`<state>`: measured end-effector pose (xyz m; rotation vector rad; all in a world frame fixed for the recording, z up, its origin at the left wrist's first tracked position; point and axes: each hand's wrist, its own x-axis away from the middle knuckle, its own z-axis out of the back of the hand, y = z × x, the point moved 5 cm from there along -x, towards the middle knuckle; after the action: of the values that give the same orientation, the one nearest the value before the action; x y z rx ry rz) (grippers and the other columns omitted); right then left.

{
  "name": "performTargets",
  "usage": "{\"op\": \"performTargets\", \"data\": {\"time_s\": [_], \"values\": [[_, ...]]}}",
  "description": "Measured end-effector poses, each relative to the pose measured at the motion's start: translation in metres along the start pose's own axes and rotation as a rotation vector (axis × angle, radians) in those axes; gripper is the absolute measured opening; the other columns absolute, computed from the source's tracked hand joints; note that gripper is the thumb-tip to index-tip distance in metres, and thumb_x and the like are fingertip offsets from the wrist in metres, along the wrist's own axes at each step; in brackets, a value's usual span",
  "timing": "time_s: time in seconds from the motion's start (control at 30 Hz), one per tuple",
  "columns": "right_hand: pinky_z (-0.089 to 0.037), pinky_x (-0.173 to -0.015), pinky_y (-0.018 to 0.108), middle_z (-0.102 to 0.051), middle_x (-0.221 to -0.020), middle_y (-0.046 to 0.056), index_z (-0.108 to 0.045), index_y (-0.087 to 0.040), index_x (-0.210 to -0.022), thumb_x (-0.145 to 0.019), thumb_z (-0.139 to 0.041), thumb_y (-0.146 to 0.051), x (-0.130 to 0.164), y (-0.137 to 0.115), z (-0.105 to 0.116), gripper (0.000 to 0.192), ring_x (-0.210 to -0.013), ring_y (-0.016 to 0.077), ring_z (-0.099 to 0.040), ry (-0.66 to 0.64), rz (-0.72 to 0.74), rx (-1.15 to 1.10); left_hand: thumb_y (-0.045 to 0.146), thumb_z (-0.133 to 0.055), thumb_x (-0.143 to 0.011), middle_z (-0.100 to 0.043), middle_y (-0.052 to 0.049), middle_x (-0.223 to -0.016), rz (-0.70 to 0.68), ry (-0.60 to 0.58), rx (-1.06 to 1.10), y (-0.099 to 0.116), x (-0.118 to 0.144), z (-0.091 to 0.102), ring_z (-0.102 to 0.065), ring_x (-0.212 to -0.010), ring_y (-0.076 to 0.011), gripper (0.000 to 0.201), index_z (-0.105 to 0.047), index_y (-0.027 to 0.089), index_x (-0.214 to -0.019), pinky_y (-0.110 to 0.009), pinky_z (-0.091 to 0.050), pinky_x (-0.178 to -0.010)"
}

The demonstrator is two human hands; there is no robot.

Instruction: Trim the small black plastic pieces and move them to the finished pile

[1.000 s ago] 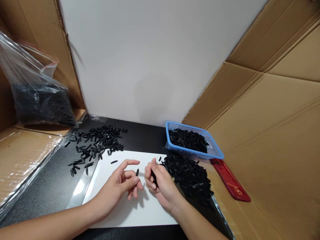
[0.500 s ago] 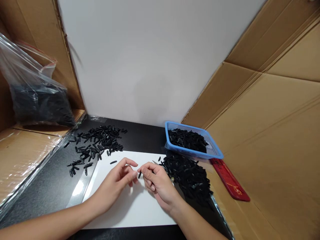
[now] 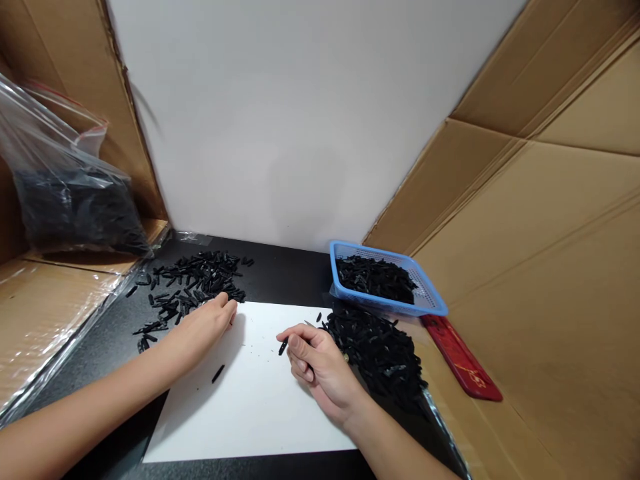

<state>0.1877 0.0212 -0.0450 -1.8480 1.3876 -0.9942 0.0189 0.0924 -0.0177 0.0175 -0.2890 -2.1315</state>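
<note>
My right hand [image 3: 323,367] is closed over the white sheet [image 3: 255,413], pinching a small black elongated piece [image 3: 283,346] between thumb and forefinger. Just behind its knuckles a pointed grey metal tip [image 3: 309,324] shows; I cannot tell whether the hand holds that too. My left hand [image 3: 213,320] is at the sheet's far left edge, against the loose heap of black pieces [image 3: 200,273]. Its fingers are bent together, the tips mostly hidden, and what they hold cannot be made out. One black piece [image 3: 218,374] lies alone on the sheet, with tiny dark specks farther back.
At the right a large heap of black pieces [image 3: 380,353] lies in front of a blue basket [image 3: 435,300] holding more of them. A red flat object [image 3: 465,363] is beside it. A clear bag [image 3: 75,207] of dark contents stands left. Cardboard walls [image 3: 550,220] flank the table.
My left hand has moved left and away from my right hand, to the edge of the left heap. The lone piece and specks on the sheet are now uncovered. My right hand has barely moved.
</note>
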Motion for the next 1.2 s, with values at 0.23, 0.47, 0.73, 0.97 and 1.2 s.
{"op": "performTargets", "data": {"time_s": [0.23, 0.47, 0.73, 0.97, 1.2], "values": [[-0.011, -0.038, 0.019, -0.051, -0.053, -0.005, -0.053, -0.016, -0.063, -0.078, -0.067, -0.038, 0.003, -0.007, -0.004, 0.03, -0.037, 0.0029, -0.03, 0.014, 0.01, -0.071, 0.023, -0.046, -0.085, -0.056, 0.001, -0.069, -0.054, 0.013, 0.641, 0.019, 0.003, 0.011, -0.05, -0.063, -0.0152, 0.008, -0.052, 0.02, -0.079, -0.027, -0.038, -0.06], [-0.014, -0.038, 0.018, -0.052, -0.053, -0.006, -0.063, -0.015, -0.074, -0.072, -0.076, -0.041, 0.004, -0.003, -0.006, 0.028, -0.037, 0.0015, -0.027, 0.056, 0.042, 0.095, 0.027, -0.062, -0.081, -0.064, 0.001, -0.076, 0.061, -0.154, 1.393, 0.05, 0.022, 0.01, -0.059, -0.073, -0.0149, 0.02, -0.056, 0.02, -0.099, -0.03, -0.043, -0.074], [-0.014, -0.036, 0.019, -0.058, -0.058, -0.003, -0.068, -0.016, -0.073, -0.067, -0.08, -0.039, 0.002, 0.0, -0.008, 0.027, -0.041, 0.004, -0.031, 0.076, 0.098, 0.139, 0.031, -0.065, -0.081, -0.06, 0.004, -0.073, 0.021, -0.175, 1.365, 0.053, 0.025, 0.003, -0.061, -0.07, -0.0159, 0.034, -0.052, 0.022, -0.111, -0.032, -0.045, -0.072], [-0.011, -0.036, 0.019, -0.048, -0.048, -0.006, -0.066, -0.016, -0.066, -0.069, -0.078, -0.041, 0.006, -0.003, -0.01, 0.028, -0.039, 0.0036, -0.025, 0.092, 0.084, 0.144, 0.03, -0.06, -0.083, -0.06, 0.002, -0.078, -0.018, -0.168, 1.34, 0.054, 0.025, 0.001, -0.061, -0.073, -0.0166, 0.039, -0.049, 0.023, -0.12, -0.036, -0.046, -0.077], [-0.01, -0.038, 0.02, -0.044, -0.047, -0.007, -0.065, -0.015, -0.067, -0.067, -0.08, -0.038, 0.006, -0.004, -0.008, 0.028, -0.038, 0.0026, -0.024, 0.121, 0.047, 0.068, 0.026, -0.048, -0.086, -0.06, 0.0, -0.084, -0.083, -0.191, 0.939, 0.046, 0.028, 0.009, -0.057, -0.07, -0.0164, 0.029, -0.05, 0.025, -0.115, -0.03, -0.043, -0.065]]}}
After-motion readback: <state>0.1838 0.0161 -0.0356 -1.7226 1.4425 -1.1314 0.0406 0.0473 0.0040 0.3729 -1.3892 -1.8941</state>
